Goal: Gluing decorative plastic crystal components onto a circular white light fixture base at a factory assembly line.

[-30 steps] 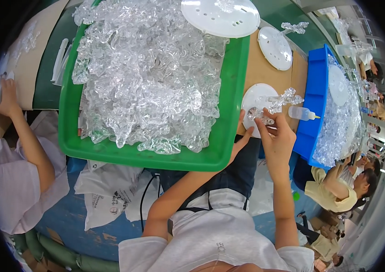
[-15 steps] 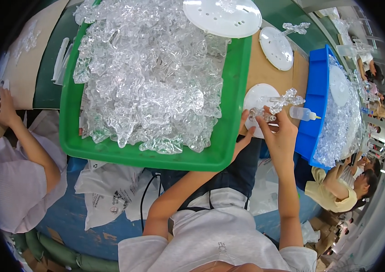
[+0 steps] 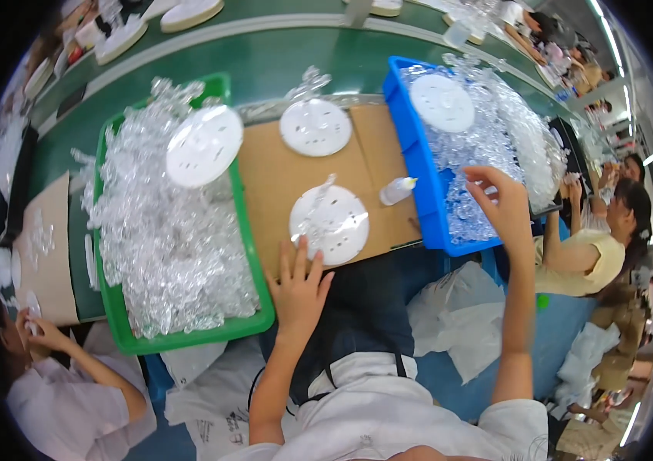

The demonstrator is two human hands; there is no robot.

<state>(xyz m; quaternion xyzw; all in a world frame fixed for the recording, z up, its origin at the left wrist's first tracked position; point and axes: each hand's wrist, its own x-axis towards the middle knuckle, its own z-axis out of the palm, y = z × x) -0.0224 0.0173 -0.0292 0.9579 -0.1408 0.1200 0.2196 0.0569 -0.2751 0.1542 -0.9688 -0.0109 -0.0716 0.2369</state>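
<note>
With spread left grip (image 3: 299, 296), touches seven o'clock edge of round white plastic plate (image 3: 344, 229). Holds half-curled, empty right grip (image 3: 506, 206) over blue plastic box (image 3: 412, 146).

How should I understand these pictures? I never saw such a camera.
No machine works here: a person wears a fisheye camera on the head, looking down; its lens bends straight edges. On cardboard lie two white discs and a small bottle. A green bin of clear pieces stands left, a blue bin right. The person's bare left hand lies at the nearer disc's edge, fingers spread, apparently holding nothing. The bare right hand is over the blue bin; whether it holds something small, I cannot tell.
</note>
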